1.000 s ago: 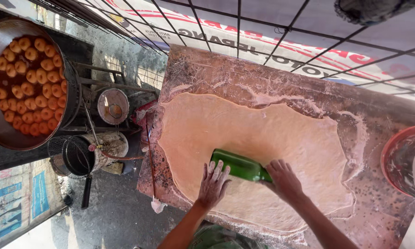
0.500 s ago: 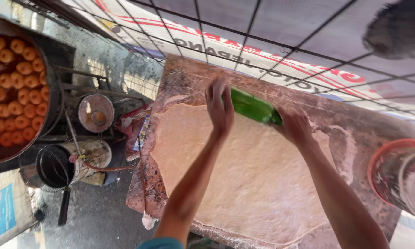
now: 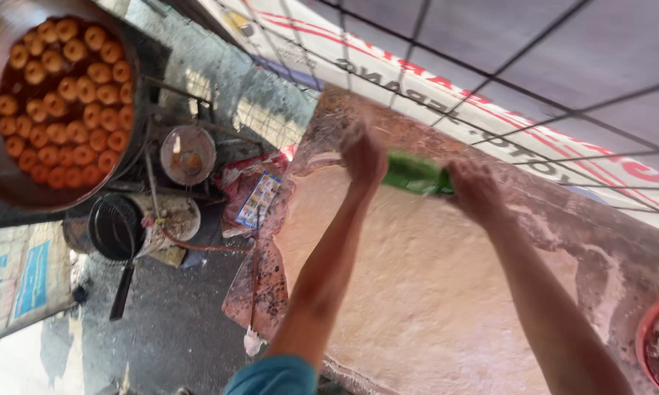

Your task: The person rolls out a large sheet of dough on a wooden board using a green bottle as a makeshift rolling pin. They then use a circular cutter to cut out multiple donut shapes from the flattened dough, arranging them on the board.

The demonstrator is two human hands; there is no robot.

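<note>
A wide sheet of pale dough [image 3: 432, 292] lies flattened on a floury work slab [image 3: 607, 241]. A green glass bottle [image 3: 416, 174] lies on its side across the dough's far edge. My left hand [image 3: 364, 155] presses flat on the bottle's left end. My right hand [image 3: 476, 189] presses on its right end. Both arms stretch far forward over the dough. The image is blurred by motion.
A large round pan [image 3: 0, 183] of oil with several golden fried dough balls [image 3: 66, 95] sits at the left. Below it are a black wire strainer [image 3: 116, 228], a small lidded pot [image 3: 187, 155] and a red hose. A red bowl [image 3: 655, 344] stands at the right edge.
Both hands have rolled the bottle away from me, from the near middle of the dough to its far edge, and my arms have stretched out.
</note>
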